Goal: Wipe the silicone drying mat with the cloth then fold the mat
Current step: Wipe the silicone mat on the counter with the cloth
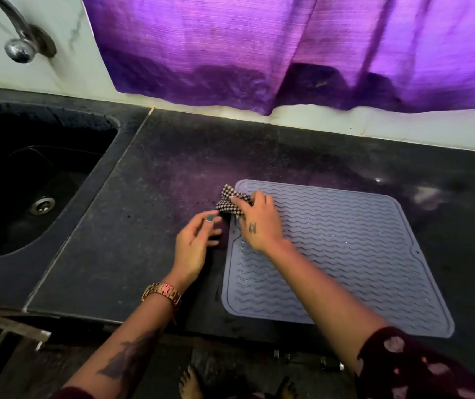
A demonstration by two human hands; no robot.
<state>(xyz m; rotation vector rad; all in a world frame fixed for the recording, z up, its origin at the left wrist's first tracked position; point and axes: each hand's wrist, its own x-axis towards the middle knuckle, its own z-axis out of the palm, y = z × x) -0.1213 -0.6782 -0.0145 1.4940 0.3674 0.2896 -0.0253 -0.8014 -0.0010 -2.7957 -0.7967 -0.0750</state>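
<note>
A grey-blue silicone drying mat (345,249) with wavy ridges lies flat on the dark counter, right of centre. My right hand (259,220) grips a bunched black-and-white checked cloth (230,201) at the mat's far left corner, where the cloth hangs partly over the mat's edge onto the counter. My left hand (196,243) hovers just left of the mat's left edge, fingers relaxed and holding nothing; whether it touches the counter is unclear.
A black sink (29,180) with a metal drain is set into the counter at the left, with a chrome tap (19,38) on the wall above. A purple curtain (288,47) hangs behind the counter. The counter's front edge (150,321) runs below my forearms.
</note>
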